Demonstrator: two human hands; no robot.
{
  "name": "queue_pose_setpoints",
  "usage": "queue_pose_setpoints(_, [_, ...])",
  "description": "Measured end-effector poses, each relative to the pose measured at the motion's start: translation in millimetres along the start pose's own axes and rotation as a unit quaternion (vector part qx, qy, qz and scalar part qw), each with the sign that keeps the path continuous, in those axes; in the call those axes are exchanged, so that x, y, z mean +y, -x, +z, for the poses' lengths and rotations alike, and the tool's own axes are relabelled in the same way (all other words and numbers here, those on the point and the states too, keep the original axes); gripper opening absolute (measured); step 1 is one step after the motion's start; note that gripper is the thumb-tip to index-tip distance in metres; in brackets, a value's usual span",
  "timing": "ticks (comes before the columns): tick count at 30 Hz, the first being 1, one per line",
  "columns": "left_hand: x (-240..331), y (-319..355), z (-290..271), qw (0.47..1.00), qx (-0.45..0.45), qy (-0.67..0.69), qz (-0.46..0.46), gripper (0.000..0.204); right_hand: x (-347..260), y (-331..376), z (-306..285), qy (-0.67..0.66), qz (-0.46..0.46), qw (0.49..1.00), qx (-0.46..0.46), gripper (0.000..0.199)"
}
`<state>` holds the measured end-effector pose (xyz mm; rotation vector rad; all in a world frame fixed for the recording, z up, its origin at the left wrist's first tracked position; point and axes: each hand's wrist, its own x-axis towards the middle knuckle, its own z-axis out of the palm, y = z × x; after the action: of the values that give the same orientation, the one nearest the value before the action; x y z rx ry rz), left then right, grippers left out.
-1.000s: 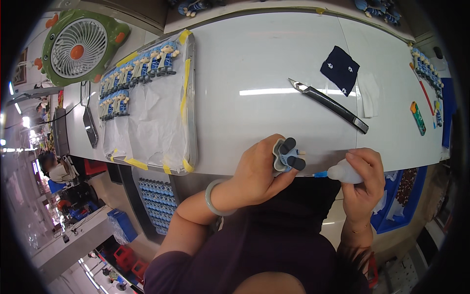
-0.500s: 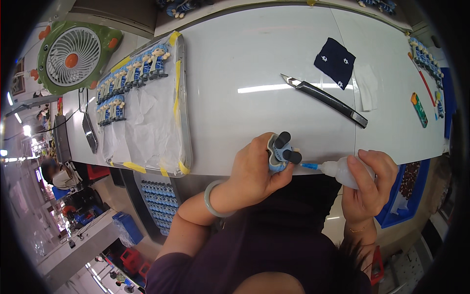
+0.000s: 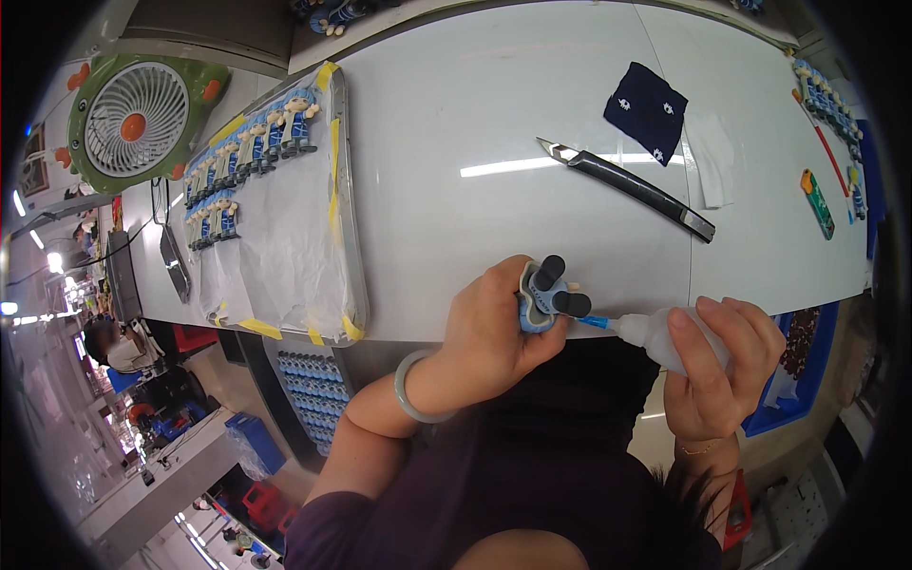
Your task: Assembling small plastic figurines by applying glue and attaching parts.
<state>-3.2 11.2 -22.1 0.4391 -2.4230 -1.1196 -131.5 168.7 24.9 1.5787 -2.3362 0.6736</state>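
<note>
In my left hand, closed and wearing a bangle at the wrist, is a small blue figurine with its two dark feet pointing up and toward the far side. My right hand is wrapped round a white squeeze bottle. The bottle's blue nozzle tip points left and lies right beside the figurine's lower edge; whether it touches I cannot tell. Both hands are over the table's front edge. Beyond them on the white table lies a black utility knife, blade toward the upper left.
A tray lined with white paper holds rows of figurines at left, near a green fan. A dark cloth, a white cloth and a green cutter lie at right. A blue bin stands below the right edge.
My right hand and the bottle have shifted slightly right and down. The nozzle stays beside the figurine. My left hand holds nearly the same place; the whole view has moved a little.
</note>
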Motion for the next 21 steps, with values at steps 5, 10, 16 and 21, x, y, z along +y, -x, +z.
queue_pose_setpoints(5, [1.8, -2.0, 0.1, 1.000, 0.003, 0.007, 0.000, 0.034, -0.8, -2.1, -1.7, 0.006, 0.003, 1.000, -0.007, 0.030])
queue_pose_setpoints(10, [1.3, -0.6, -1.0, 1.000, -0.011, 0.004, -0.011, 0.034, -1.2, -3.8, -0.3, 0.000, 0.000, 1.000, 0.001, 0.030])
queue_pose_setpoints(16, [3.4, -2.3, -1.3, 1.000, -0.020, -0.014, -0.007, 0.035, -3.0, -6.9, -5.4, 0.016, -0.006, 1.000, -0.002, 0.027])
queue_pose_setpoints(21, [4.0, 1.0, 0.2, 0.997, -0.007, 0.056, -0.054, 0.036, -3.5, -8.7, -6.9, 0.016, -0.013, 1.000, -0.003, 0.025])
